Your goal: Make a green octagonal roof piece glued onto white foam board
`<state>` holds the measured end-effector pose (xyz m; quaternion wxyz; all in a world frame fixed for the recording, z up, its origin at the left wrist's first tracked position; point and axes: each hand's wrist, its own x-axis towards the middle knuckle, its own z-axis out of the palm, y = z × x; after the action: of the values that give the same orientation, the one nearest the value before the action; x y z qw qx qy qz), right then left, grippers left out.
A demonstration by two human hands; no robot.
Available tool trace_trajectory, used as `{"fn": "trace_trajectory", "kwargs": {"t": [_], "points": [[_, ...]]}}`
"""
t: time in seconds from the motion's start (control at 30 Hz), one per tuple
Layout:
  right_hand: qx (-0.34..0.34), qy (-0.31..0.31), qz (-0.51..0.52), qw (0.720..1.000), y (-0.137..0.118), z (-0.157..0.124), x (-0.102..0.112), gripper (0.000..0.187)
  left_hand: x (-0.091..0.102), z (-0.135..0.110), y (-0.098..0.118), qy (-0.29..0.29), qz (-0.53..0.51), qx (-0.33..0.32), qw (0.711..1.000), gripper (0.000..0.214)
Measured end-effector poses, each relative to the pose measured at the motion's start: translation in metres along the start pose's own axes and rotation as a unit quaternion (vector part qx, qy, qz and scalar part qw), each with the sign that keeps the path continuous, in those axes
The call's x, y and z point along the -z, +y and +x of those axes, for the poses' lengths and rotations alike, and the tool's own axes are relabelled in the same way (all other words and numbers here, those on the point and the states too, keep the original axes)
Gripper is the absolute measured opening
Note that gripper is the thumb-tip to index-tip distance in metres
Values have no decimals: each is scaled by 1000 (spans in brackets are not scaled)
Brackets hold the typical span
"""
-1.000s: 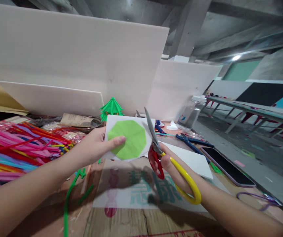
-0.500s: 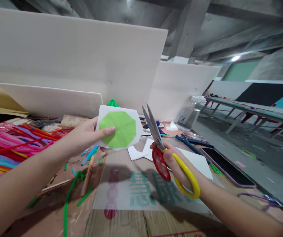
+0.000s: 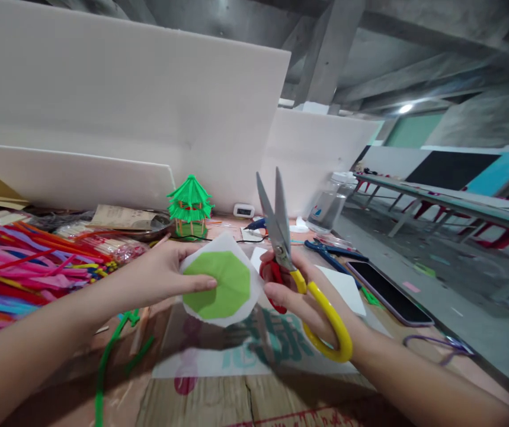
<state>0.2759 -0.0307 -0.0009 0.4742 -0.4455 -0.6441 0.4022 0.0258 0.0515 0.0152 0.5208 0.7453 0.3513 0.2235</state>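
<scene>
Scissors (image 3: 284, 252) beside green paper (image 3: 230, 287); teal characters (image 3: 292, 345) partly hidden.

Scissors (image 3: 283, 252) R of paper (image 3: 230, 293), btl (image 3: 330, 206) behind.

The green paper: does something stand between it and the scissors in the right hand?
Yes: the white border around the green paper, on its side nearest the scissors, and fingers of the right hand, which holds them. No other object is visible between.
</scene>
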Motion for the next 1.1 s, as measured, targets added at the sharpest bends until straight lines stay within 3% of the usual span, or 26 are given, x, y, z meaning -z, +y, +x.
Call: {"fn": "trace_trajectory", "kwargs": {"t": [0.23,0.4,0.5,0.6,0.83,1.1], "points": [[-32,-37,-27,998,8,0,-7,29,-9,-3,0,-19,58,-1,998,24],[4,7,19,1000,6,-5,-9,26,-13,2,-4,90,-76,-22,993,54],[13,33,18,999,2,-5,-7,28,-19,5,-9,97,-120,-50,987,42],[32,15,-13,999,-1,-5,-2,25,-20,6,-13,116,-132,-73,982,40],[49,-46,-60,996,4,3,15,61,3,0,-7,189,-141,-100,967,44],[21,-104,-103,989,3,1,13,71,4,-1,-2,150,-149,-83,974,37]]}}
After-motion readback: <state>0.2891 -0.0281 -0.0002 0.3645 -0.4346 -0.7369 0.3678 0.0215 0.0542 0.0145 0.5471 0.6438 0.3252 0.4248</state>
